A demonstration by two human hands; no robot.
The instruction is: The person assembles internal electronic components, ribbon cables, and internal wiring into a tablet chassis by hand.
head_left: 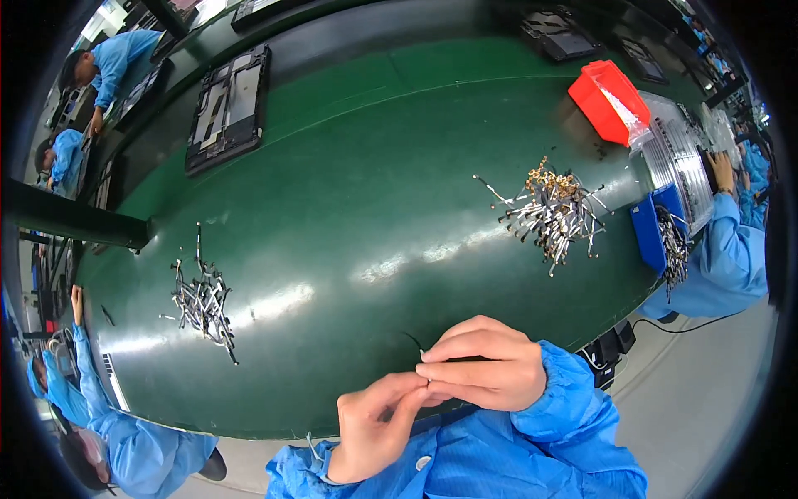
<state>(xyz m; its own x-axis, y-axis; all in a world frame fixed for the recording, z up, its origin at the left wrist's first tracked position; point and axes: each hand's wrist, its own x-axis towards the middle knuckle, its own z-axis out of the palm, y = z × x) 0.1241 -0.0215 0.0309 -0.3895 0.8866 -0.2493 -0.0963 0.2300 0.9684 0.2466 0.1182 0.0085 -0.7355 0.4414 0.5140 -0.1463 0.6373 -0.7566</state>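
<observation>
Near the front edge of the green table [349, 200], my left hand [372, 426] and my right hand [492, 366] meet fingertip to fingertip, both closed in a pinch. A thin dark strip with a pale end [416, 343] sticks up from the fingertips of my right hand. Whatever lies between the left fingertips is too small and too covered to name. To the left lies a loose pile of small black and silver strip-like parts [202, 303]. On the right is a larger pile of similar parts [555, 216], with copper-coloured ends on its far side.
A red bin [611, 101] and clear plastic trays [680, 166] stand at the far right, beside a blue bin [657, 229] of small parts. A black device frame [229, 108] rests at the back left. Co-workers in blue sit on both sides. A dark post [75, 218] juts in from the left.
</observation>
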